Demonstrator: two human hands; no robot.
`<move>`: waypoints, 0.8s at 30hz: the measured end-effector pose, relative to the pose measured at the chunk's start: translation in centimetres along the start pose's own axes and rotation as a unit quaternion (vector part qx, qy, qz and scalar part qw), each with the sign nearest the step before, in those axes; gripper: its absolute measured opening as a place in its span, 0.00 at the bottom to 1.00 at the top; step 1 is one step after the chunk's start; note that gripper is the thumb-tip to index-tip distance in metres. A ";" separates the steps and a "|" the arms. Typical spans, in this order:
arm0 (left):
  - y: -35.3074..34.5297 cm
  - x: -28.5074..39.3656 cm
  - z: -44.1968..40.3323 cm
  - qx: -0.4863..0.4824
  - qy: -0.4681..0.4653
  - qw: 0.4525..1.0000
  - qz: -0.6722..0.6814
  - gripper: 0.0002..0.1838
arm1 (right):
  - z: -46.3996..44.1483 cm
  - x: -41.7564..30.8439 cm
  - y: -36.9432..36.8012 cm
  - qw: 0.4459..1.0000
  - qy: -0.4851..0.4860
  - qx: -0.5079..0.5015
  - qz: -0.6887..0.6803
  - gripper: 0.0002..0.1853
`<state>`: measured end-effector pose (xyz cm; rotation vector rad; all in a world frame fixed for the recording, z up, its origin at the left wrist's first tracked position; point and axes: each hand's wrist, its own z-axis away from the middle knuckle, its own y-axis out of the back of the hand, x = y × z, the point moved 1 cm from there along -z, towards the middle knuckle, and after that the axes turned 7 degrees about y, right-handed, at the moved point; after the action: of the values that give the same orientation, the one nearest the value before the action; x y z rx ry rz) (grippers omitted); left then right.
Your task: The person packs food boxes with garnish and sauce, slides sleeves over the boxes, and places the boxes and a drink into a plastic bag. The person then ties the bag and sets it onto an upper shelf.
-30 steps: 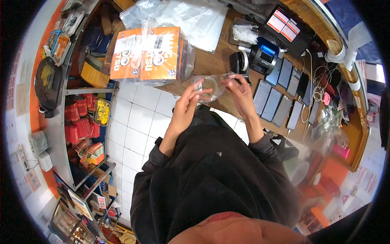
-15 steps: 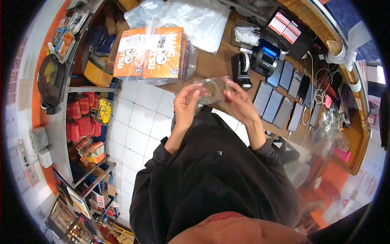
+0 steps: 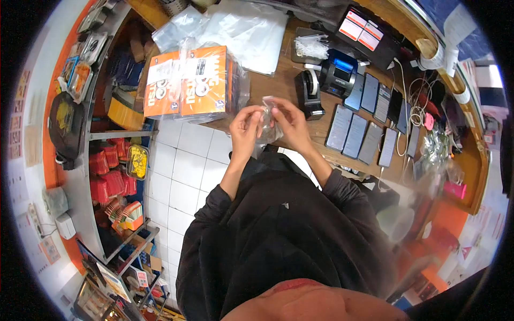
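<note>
1. Where the desk [image 3: 235, 124] edge meets the tiles [image 3: 187, 150], crumpled clear plastic [image 3: 271, 132], likely a thin bag, sits between both hands.
2. Left hand [image 3: 245, 128]: fingertips pinched at its left side. Right hand [image 3: 293, 127]: pinched at its upper right, close by.
3. Handling, judged: light, limp, slippery, creases easily, may tear; contents, can't tell.
4. Best hold: fingertip pinch along upper edge, gentle tension.

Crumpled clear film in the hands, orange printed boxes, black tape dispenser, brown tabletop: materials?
Crumpled clear film: probably thin plastic, glossy; see-through, creased, with highlights.
Orange printed boxes: likely cardboard; flat faces, square edges; finish obscured by glossy clear wrapping.
Black tape dispenser: probably moulded plastic, smooth, glinting; metal possible.
Brown tabletop: wood or laminate, satin; woody tone, grain unclear.
</note>
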<state>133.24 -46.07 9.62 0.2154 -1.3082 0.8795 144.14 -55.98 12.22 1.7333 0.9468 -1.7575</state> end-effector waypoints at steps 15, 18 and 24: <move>-1.3 -2.2 -1.6 0.008 0.035 0.999 0.011 0.11 | -0.2 3.6 1.3 0.973 -0.093 -0.061 -0.205 0.11; -2.5 -2.0 -1.0 0.034 -0.006 0.999 0.003 0.07 | -0.4 5.0 2.0 0.950 -0.149 -0.066 -0.268 0.13; -2.0 -1.9 -1.7 0.131 0.028 0.986 0.102 0.06 | -0.2 4.8 0.2 0.943 -0.135 0.089 -0.290 0.16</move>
<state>135.88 -47.24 8.03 0.2628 -1.1736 1.2258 144.10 -55.34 7.46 1.3334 1.2929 -2.4440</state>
